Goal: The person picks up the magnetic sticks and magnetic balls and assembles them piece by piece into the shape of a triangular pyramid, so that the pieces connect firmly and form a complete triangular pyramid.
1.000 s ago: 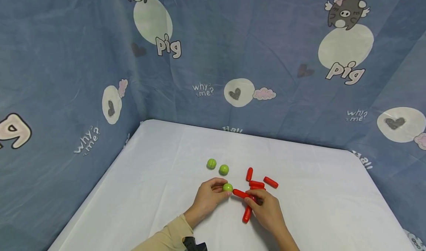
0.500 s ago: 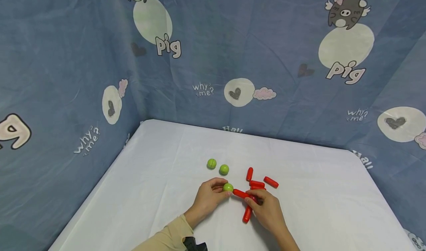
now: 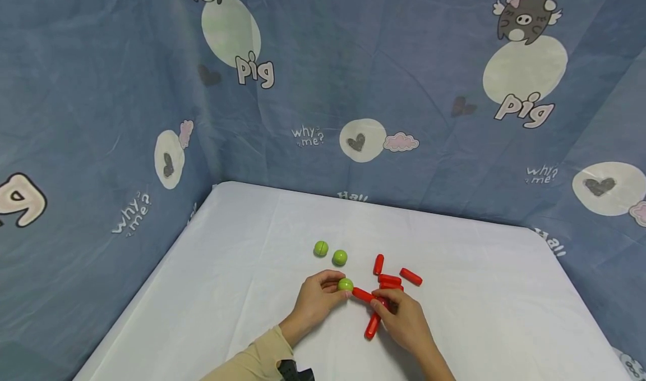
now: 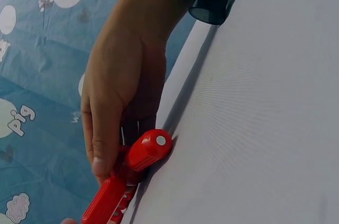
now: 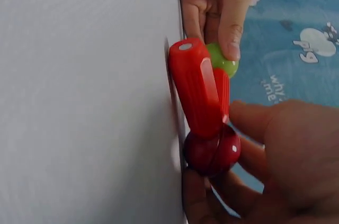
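Observation:
In the head view my left hand pinches a glossy green ball between thumb and fingers. A red rod runs from beside this ball to my right hand. There my fingers grip a dark red ball, mostly hidden in the head view but plain in the right wrist view. A second red rod meets the red ball and points towards me. Its near end shows a small silver disc in both wrist views. In the left wrist view, the right hand reaches down to these rods.
Two more green balls lie beyond my left hand on the white tabletop. Several loose red rods are scattered just beyond my right hand. A blue patterned cloth hangs behind and at the left side.
The rod pointing towards me has swung slightly left at its near end, and the rod between my hands has shifted a touch left. Both hands stay almost in place.

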`<state>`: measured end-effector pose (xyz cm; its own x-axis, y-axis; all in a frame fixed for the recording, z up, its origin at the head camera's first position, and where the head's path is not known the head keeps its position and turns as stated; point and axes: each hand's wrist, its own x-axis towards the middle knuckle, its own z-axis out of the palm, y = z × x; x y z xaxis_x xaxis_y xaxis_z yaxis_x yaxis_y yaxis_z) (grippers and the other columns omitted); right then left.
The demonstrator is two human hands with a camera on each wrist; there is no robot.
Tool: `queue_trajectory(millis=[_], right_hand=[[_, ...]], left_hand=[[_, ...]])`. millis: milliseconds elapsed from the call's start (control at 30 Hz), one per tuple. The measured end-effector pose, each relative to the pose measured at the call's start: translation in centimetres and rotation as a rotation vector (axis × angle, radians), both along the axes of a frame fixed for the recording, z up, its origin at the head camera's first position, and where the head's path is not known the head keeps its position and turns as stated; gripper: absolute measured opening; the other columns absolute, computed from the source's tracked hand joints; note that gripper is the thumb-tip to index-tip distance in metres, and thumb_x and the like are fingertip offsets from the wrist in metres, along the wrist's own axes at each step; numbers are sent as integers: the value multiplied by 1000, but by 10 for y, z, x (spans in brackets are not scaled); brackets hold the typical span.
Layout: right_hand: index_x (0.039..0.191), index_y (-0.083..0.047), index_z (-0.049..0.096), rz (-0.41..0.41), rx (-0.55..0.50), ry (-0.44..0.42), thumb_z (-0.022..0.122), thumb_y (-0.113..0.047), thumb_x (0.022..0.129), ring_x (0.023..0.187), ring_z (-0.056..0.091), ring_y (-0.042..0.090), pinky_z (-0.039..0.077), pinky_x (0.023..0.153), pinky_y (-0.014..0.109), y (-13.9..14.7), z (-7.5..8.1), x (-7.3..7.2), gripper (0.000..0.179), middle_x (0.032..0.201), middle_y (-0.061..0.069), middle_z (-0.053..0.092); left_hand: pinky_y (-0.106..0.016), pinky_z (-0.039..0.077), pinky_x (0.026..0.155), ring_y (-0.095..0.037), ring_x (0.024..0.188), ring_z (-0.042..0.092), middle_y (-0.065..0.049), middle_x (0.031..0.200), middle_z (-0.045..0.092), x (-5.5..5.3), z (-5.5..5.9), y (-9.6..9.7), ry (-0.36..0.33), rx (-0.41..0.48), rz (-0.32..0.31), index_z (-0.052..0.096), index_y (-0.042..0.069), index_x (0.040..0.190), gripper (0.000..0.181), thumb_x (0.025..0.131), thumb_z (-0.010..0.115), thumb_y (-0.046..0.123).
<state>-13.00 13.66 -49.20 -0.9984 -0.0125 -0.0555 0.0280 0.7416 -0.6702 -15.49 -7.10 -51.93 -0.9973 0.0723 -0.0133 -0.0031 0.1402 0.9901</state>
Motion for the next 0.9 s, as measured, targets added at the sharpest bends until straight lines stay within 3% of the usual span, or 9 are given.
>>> queue_trajectory(millis=[200, 333, 667, 900], right_hand=[[131, -18, 69, 137, -27, -61, 72, -14, 92, 127, 58, 29, 48, 108, 55, 6, 5, 2, 39, 134, 6, 66], [137, -14, 65, 181, -77, -104, 69, -6, 91, 131, 57, 31, 47, 109, 54, 11, 9, 3, 46, 140, 9, 62], [132, -17, 68, 164, -48, -113, 75, -13, 92, 118, 63, 23, 53, 103, 49, 17, 8, 3, 41, 130, 5, 66], [122, -18, 72, 152, -11, -99, 81, -20, 86, 106, 64, 19, 56, 98, 46, 20, 10, 3, 37, 120, 2, 69]], left_hand=[[-25, 59, 87, -25, 106, 72, -14, 113, 73, 0, 2, -1, 12, -49, 3, 71, 1, 116, 38, 82, 85, 10], [-26, 60, 87, -25, 106, 72, -14, 112, 73, 1, 2, -1, 11, -63, 8, 71, 2, 116, 37, 82, 85, 10], [-25, 59, 86, -25, 104, 73, -15, 112, 72, 0, -2, 0, 12, -81, -4, 71, 1, 115, 37, 81, 85, 8], [-25, 59, 88, -24, 107, 72, -13, 115, 71, -1, -2, 1, 34, -146, -30, 71, 5, 115, 35, 83, 85, 10]])
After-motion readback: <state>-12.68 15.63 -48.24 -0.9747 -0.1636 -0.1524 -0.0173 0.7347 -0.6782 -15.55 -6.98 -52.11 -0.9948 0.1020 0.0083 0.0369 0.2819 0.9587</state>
